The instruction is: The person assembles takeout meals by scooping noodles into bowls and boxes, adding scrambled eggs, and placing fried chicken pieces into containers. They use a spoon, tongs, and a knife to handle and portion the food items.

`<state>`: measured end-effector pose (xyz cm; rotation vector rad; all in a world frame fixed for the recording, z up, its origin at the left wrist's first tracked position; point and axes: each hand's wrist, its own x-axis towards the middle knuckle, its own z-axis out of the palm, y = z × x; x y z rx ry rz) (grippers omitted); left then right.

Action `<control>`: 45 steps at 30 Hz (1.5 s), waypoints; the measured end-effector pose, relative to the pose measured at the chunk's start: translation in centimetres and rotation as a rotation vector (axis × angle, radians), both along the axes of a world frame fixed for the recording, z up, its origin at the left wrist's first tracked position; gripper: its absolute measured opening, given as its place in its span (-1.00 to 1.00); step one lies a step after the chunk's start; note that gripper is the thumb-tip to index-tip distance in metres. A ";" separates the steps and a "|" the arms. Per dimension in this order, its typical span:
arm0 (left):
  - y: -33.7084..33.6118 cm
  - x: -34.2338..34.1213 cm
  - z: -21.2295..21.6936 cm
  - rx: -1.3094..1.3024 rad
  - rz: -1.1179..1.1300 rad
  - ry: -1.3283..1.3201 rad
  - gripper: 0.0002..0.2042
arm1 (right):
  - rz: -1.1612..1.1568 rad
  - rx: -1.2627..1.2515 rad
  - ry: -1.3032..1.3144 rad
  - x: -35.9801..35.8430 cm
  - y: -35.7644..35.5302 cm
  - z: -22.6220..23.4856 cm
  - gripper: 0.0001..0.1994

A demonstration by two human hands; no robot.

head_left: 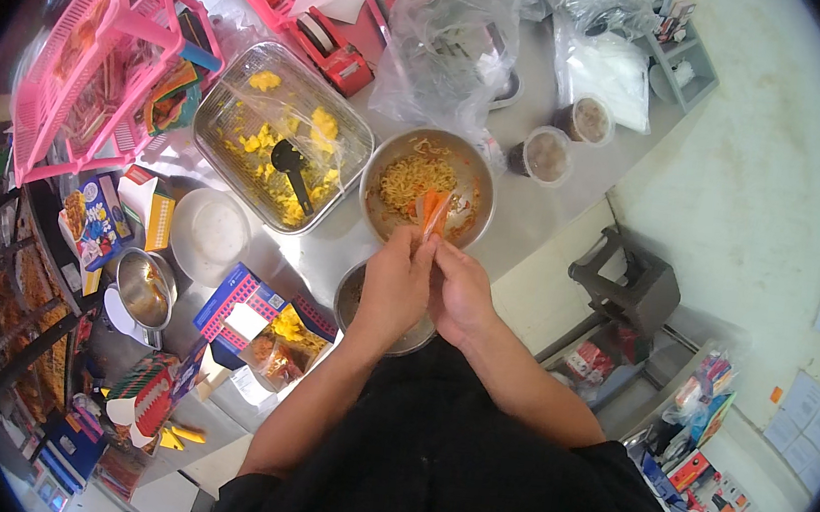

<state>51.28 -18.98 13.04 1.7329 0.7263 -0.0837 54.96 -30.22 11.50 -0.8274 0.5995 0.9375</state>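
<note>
My left hand and my right hand are pressed together over the near rim of a round metal bowl holding yellow noodles. Both hands pinch a small orange sachet, which stands up over the noodles. Under my wrists sits a second, smaller metal bowl, mostly hidden by my hands.
A rectangular metal tray with yellow food pieces and a black scoop lies left of the bowl. A white lidded tub, a small metal pot, boxes, pink racks, two lidded cups and plastic bags crowd the steel counter.
</note>
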 end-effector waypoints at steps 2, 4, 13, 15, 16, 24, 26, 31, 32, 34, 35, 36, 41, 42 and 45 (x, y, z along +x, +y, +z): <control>0.2 0.0 0.4 0.098 -0.040 -0.018 -0.80 | -0.020 0.050 0.035 -0.2 0.2 -0.1 -0.70; 0.8 0.2 0.4 0.134 -0.035 -0.017 -0.82 | -0.001 0.102 0.042 -0.4 0.5 -0.3 -0.68; 1.6 0.4 -0.2 0.319 -0.244 0.058 -0.84 | -0.077 0.108 0.169 -0.7 1.5 -1.7 -0.66; 1.3 0.4 -0.2 0.366 -0.254 0.062 -0.85 | -0.064 0.136 0.119 -0.3 1.6 -1.7 -0.64; 1.1 0.4 -0.2 0.386 -0.256 0.069 -0.86 | -0.047 0.121 0.104 -0.1 1.7 -1.6 -0.63; 0.2 0.3 -0.1 0.369 -0.243 -0.018 -0.91 | 0.039 -0.055 0.072 2.1 1.7 -0.1 -0.66; 0.1 0.3 -0.3 0.385 -0.252 -0.067 -0.92 | 0.065 -0.101 0.077 2.8 1.7 0.0 -0.67; 0.1 0.3 -0.6 0.412 -0.305 -0.151 -0.95 | 0.100 -0.189 0.059 3.8 1.3 0.3 -0.68; 0.0 0.3 -0.6 0.412 -0.309 -0.153 -0.95 | 0.110 -0.217 0.036 3.9 1.3 0.2 -0.69; -0.1 0.4 -0.7 0.409 -0.304 -0.184 -0.94 | 0.114 -0.255 -0.003 4.2 1.2 0.0 -0.71; -0.2 0.4 -0.8 0.409 -0.302 -0.200 -0.94 | 0.107 -0.267 -0.016 4.3 1.3 0.0 -0.74; -0.2 0.5 -0.9 0.406 -0.300 -0.221 -0.94 | 0.103 -0.281 -0.022 4.5 1.3 -0.1 -0.76; -0.3 0.5 -1.4 0.331 -0.244 -0.252 -0.92 | 0.166 -0.347 -0.121 5.3 1.1 0.1 -0.74; -0.4 0.5 -1.5 0.301 -0.224 -0.193 -0.91 | 0.171 -0.361 -0.128 5.4 1.1 0.3 -0.73; -0.6 0.5 -1.7 0.264 -0.150 -0.113 -0.89 | 0.152 -0.217 -0.058 5.5 0.9 0.7 -0.74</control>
